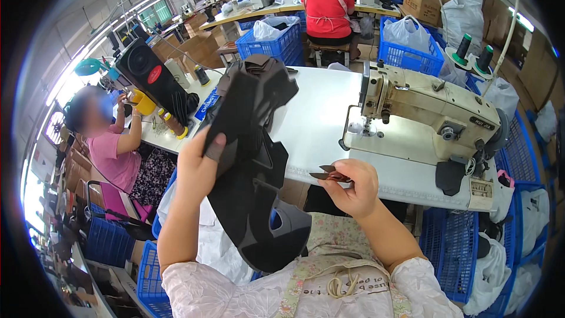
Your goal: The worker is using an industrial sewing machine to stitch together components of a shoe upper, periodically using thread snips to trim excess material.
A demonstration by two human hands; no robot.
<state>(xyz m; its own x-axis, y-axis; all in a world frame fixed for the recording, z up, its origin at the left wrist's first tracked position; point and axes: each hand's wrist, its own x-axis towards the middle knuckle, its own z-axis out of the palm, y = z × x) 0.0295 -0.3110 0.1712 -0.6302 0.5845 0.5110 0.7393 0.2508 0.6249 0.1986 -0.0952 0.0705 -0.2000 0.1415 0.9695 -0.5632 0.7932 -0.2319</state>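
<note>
Holding up a black fabric piece (238,209) before our body, we are closing our left grip (200,168) around its left edge, with the thumb lying on the face that we are seeing. The piece is hanging partly over the near edge of the white counter (318,100) and partly above our lap; whether it is one layer or several, we cannot tell. Probably we are lifting it like this so that its edges are lying free to our eyes and to the other hand. Our right grip (356,185) is grasping small thread snips (321,175), whose blades are standing a little apart and are not touching the fabric. The long axis of the piece is running away from us, nearly upright in the view: its narrower end is pointing toward the far side of the counter, while its rounded, grey-trimmed end is coming down toward our apron (338,235). The snips are lying crosswise to it, their tips pointing left. On our right the sewing machine (435,115) is standing, and dark pieces (257,63) are resting behind the raised one, perhaps for being within easy reach.
</note>
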